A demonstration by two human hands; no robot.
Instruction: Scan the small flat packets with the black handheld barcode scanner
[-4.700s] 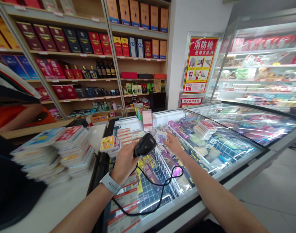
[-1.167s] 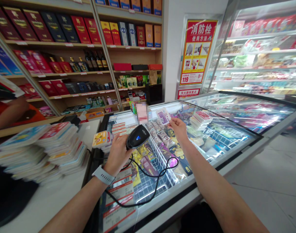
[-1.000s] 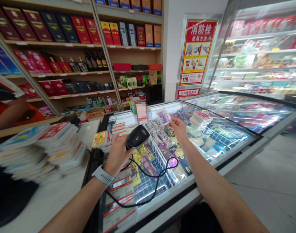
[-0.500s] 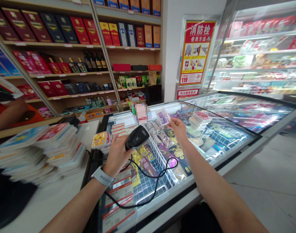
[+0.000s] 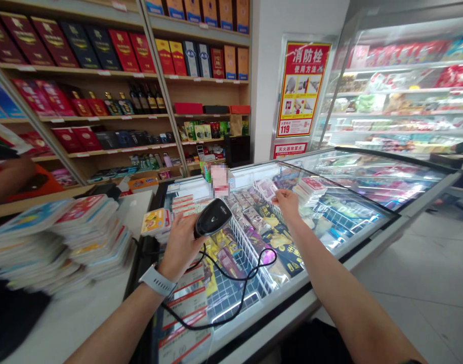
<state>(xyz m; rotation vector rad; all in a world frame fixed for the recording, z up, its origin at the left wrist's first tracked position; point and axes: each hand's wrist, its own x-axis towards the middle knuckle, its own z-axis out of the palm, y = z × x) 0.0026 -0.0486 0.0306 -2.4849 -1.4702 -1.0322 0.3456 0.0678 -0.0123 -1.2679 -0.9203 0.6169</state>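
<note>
My left hand [image 5: 181, 237], with a pale watch band on the wrist, is wrapped round a black barcode scanner [image 5: 213, 217] pointing right over the glass lid. Its black cable [image 5: 244, 298] loops across the glass. My right hand [image 5: 287, 203] is closed in a pinch on the edge of a pale purple-and-white card [image 5: 267, 189], which is blurred. Just right of that hand a stack of cards [image 5: 310, 188] with a red-and-white top one stands on the glass. Beside my left hand a smaller pile with a yellow top card [image 5: 155, 221] rests at the freezer's left end.
Under the glass of the chest freezer [image 5: 352, 263] lie bagged foods and wire baskets. Tall card stacks [image 5: 94, 232] stand on the left counter [image 5: 113, 303]. Price labels [image 5: 185, 323] lie near the front. Another person's arm [image 5: 14, 174] shows at far left.
My right hand has moved slightly right with the card, towards the red-topped stack. My left hand and the scanner have barely moved. The view has shifted a little.
</note>
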